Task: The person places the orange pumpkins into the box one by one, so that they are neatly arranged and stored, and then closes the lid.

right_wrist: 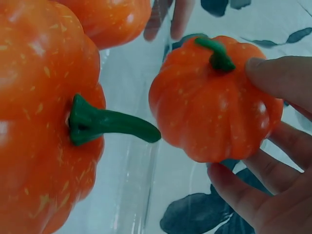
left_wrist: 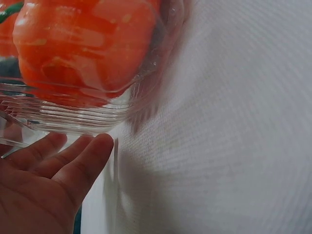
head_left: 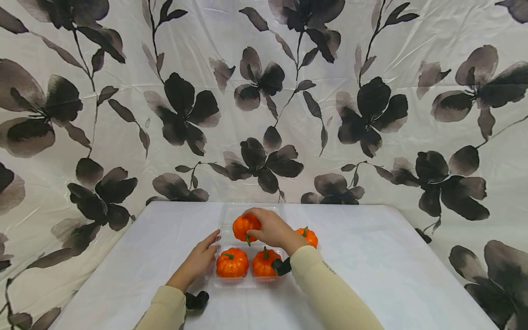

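My right hand grips a small orange toy pumpkin between thumb and fingers, over the far part of a clear plastic container. Its green stem shows in the right wrist view, beside the thumb. Two more pumpkins sit side by side in the container's near part, one at left and one at right. My left hand is at the container's left side. In the left wrist view its fairly straight fingertips touch the ribbed plastic wall.
Another orange pumpkin lies on the white table right of the container, partly hidden behind my right wrist. A floral cloth hangs behind the table's far edge. Dark wrist cameras stick out from both sleeves.
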Action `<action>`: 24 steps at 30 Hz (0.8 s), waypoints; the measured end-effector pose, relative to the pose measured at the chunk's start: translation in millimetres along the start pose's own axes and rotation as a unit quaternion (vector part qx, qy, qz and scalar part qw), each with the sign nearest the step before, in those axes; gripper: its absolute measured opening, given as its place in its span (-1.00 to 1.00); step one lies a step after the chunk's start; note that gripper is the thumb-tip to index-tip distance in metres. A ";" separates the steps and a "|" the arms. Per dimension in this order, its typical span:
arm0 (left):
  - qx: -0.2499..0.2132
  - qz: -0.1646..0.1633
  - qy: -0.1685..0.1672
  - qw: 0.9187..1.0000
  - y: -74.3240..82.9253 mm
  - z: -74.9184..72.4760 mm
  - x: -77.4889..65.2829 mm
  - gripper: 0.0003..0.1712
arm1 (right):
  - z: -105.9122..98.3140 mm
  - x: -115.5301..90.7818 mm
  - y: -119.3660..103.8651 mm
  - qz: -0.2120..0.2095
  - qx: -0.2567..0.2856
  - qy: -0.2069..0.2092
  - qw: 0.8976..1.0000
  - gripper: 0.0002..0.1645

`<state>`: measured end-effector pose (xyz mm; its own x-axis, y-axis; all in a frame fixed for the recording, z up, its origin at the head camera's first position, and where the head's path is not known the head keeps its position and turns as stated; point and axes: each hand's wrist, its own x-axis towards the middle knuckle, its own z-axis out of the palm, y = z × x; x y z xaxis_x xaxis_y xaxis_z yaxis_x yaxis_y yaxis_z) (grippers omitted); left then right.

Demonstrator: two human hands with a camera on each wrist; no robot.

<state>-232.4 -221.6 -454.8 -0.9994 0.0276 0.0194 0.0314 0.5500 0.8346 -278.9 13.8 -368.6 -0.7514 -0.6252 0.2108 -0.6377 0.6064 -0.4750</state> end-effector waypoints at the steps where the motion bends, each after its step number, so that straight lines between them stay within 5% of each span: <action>1: 0.000 0.000 0.000 1.000 0.3 0.1 0.1 -0.35 | 0.3 0.4 -0.4 -0.001 -0.002 -0.002 1.000 -0.50; 24: -0.008 0.001 -0.001 1.000 1.3 0.1 -1.3 -0.35 | 14.6 9.6 -9.0 -0.015 -0.053 -0.024 0.998 -0.53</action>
<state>-231.0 -220.8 -453.8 -0.9994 0.0301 0.0193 0.0325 0.5364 0.8433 -277.9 -4.8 -374.8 -0.7241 -0.6655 0.1811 -0.6763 0.6334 -0.3761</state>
